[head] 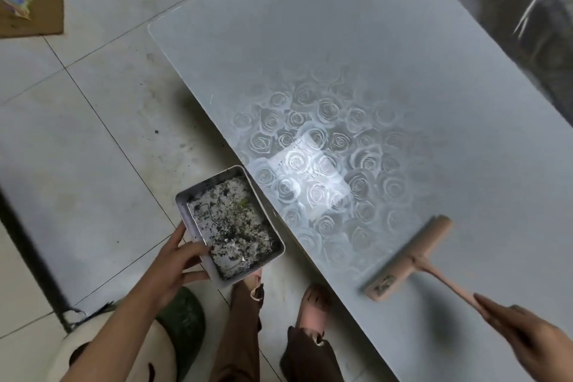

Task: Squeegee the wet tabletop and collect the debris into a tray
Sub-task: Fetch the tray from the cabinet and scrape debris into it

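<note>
While the left hand (pixel 173 267) grips one debris-filled tray (pixel 254 271) beside the tabletop (pixel 341 40), right hand (pixel 527 341) holds one squeegee (pixel 409 257) on it

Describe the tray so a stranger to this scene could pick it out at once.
Find the pale rose-patterned tabletop. At its near left edge, the left hand holds a white rectangular tray over the tiled floor. Only it is full of dark speckled debris.

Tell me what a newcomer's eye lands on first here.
The white rectangular tray full of dark speckled debris stands out first, held by the left hand just off the edge of the grey rose-patterned tabletop. Next comes the pink squeegee, gripped by the right hand, its blade on that tabletop near a bright glare patch.
</note>
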